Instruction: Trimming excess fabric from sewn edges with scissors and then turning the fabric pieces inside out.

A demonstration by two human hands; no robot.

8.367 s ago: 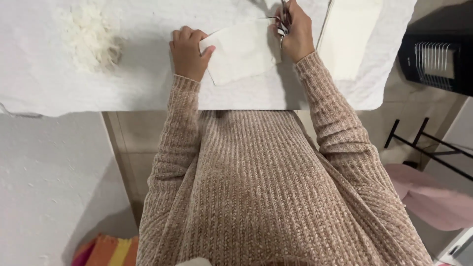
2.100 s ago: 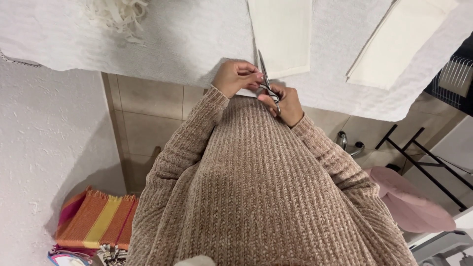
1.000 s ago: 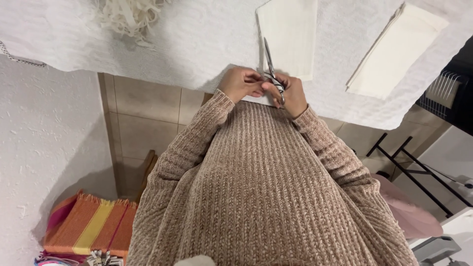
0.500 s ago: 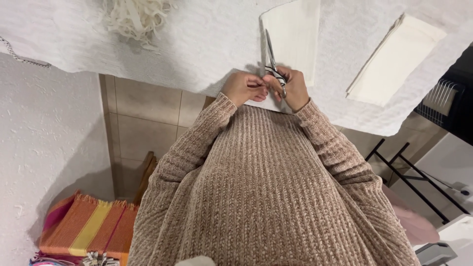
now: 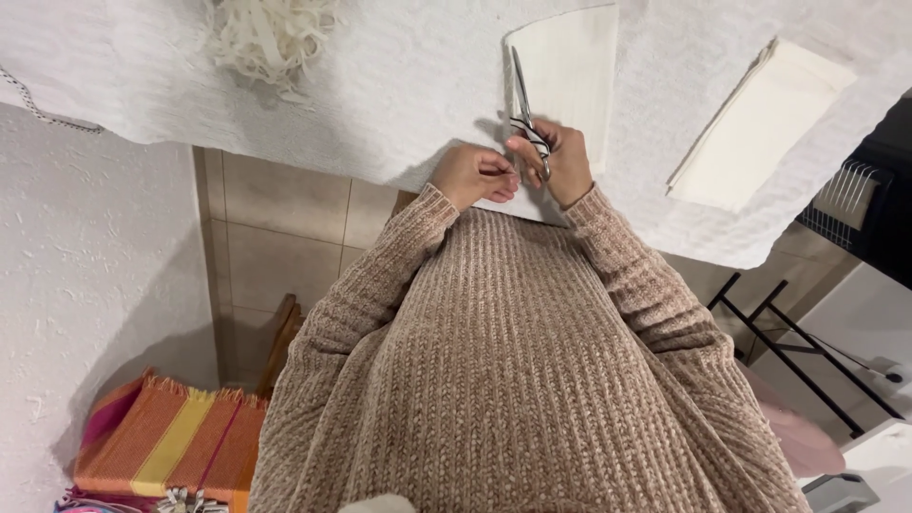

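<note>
- At the far left bottom, a striped orange and yellow cloth [image 5: 166, 442] lies on the floor below the table, well apart from the work.
- On the white table cover [image 5: 399, 85], up at the left, sits a loose heap of pale cut strips [image 5: 271, 33], away from both hands.
- The left hand [image 5: 472, 175] is at the table's near edge, fingers curled together and pinching the near edge of the cream sheet [image 5: 570, 71]; how much of the sheet it grips I cannot tell, since the fingers hide that part.
- The right hand [image 5: 556, 161] sits just beside the left, closed around the handles of the scissors [image 5: 527, 109]. The blades point away from the body, lie over the sheet's left part and look almost shut.
- The sheet lies flat on the table cover, its near edge under the two hands, its far end running out of the top of the view.
- Further right, a second cream piece [image 5: 760, 123], folded, lies at an angle near the table's right edge, untouched.
- Risks, as I judge them: the left fingertips are very close to the scissor handles, so a quick snip could nip skin; a weak pinch would let the sheet slide and the cut wander; the blade tip could catch the table cover beneath.
</note>
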